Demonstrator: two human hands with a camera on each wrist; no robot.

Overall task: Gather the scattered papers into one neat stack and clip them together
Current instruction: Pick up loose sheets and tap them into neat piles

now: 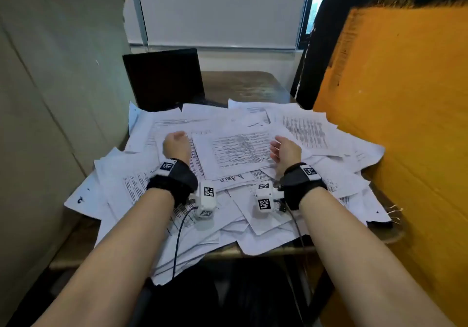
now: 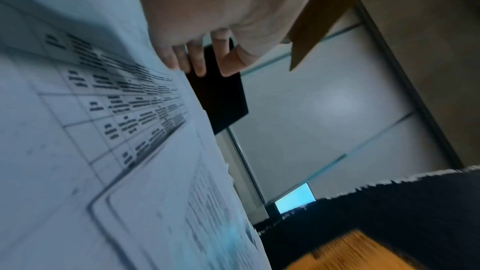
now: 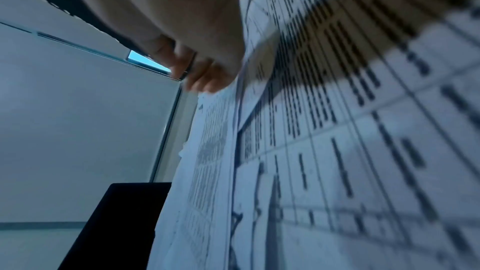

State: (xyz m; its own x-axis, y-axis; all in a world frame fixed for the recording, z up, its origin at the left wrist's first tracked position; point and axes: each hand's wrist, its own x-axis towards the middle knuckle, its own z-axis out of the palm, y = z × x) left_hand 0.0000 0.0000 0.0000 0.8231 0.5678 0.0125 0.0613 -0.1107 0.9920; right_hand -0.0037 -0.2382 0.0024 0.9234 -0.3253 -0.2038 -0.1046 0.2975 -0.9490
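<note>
White papers (image 1: 240, 149) strewn on table (image 1: 243, 83), left hand (image 1: 176, 145), right hand (image 1: 287, 150) above

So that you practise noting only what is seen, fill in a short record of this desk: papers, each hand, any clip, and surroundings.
papers: printed sheets, scattered, overlapping, unstacked
top sheet: printed table, lying between the hands
left hand: left of top sheet, fingers loosely curled, holding nothing
right hand: at top sheet's right edge, fingers loosely curled, holding nothing
clip: none in view
table: brown, bare at the back
black panel: upright, back left
orange board: right side
</note>
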